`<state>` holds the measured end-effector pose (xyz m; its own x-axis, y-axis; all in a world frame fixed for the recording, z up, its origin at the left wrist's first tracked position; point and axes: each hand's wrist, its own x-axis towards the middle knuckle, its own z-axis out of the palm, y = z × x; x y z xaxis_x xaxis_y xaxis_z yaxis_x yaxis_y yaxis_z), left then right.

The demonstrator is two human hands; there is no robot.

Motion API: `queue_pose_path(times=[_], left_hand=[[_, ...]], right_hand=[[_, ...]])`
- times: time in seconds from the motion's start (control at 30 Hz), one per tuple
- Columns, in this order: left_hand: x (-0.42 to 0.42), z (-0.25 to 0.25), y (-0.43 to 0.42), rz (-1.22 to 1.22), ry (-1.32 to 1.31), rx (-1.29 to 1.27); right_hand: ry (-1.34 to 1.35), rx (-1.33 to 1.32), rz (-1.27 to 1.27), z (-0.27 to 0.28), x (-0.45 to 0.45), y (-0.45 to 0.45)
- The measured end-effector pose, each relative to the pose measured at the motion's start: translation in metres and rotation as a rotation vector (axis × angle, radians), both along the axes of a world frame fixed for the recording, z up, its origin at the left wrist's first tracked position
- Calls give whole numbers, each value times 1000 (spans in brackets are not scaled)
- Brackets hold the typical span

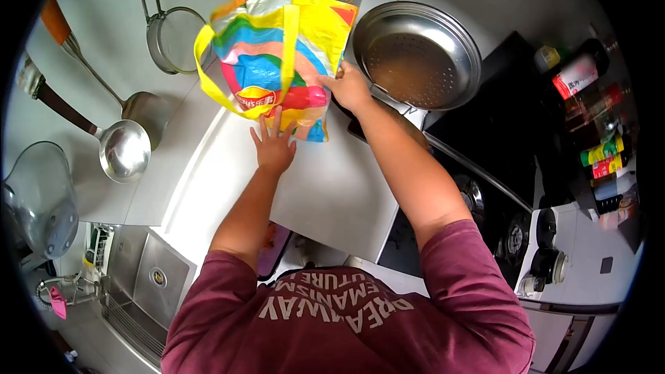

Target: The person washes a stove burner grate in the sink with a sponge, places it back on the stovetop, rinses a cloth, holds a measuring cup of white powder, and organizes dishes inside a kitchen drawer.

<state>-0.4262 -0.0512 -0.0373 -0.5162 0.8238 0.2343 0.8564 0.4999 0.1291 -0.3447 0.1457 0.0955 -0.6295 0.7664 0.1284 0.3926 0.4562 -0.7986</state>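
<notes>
A colourful shopping bag (pixel 277 62) with yellow strap handles stands upright on the white countertop (pixel 332 194), ahead of me. Flat against its lower front lies my left hand (pixel 276 149), fingers spread and open. At the bag's right edge my right hand (pixel 351 88) is closed, thumb on the front and the other fingers partly hidden behind the side. Just right of that hand is a perforated steel strainer pan (pixel 415 55). What the bag contains cannot be seen.
A ladle (pixel 125 151), a spatula (pixel 144 109) and a mesh strainer (pixel 176 38) hang on the left wall. The sink (pixel 161 277) lies lower left. To the right are a black stove (pixel 478 166) and several seasoning bottles (pixel 603 156).
</notes>
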Motion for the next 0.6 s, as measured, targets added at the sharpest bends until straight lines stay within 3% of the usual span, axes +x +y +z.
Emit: queue_pose_path(times=[0.17, 0.33, 0.6], left_hand=[[4, 3, -10, -43, -84, 177], [24, 33, -23, -131, -126, 447], [49, 27, -24, -46, -219, 624]], right_hand=[[242, 177, -40, 19, 72, -44], [262, 297, -39, 7, 147, -74], [257, 184, -96, -13, 215, -100]])
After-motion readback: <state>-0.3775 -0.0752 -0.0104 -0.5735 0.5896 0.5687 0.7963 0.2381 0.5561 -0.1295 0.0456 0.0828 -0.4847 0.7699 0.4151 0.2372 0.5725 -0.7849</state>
